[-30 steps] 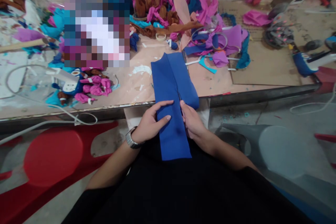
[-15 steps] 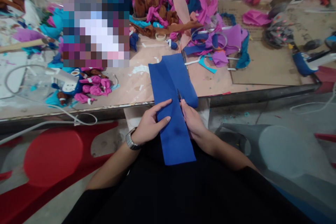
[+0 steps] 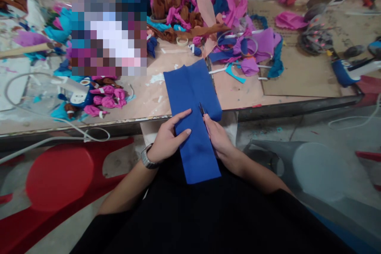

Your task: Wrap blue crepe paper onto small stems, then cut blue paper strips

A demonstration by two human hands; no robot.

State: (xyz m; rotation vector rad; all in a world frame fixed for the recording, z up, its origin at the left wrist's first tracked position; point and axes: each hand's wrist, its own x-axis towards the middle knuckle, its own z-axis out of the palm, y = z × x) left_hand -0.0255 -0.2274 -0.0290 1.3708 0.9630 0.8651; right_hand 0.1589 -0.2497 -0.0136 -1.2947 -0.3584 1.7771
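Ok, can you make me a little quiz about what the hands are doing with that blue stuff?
1. True or false: the left hand lies flat on the blue sheet.
2. What dark pointed tool pokes out of the right hand? A) scissors B) pencil C) brush
3. Fill in: the left wrist wears a ____.

Key
1. True; the fingers are spread on top of it.
2. A, most likely scissors; only the dark tips show, at the cut in the sheet.
3. Watch.
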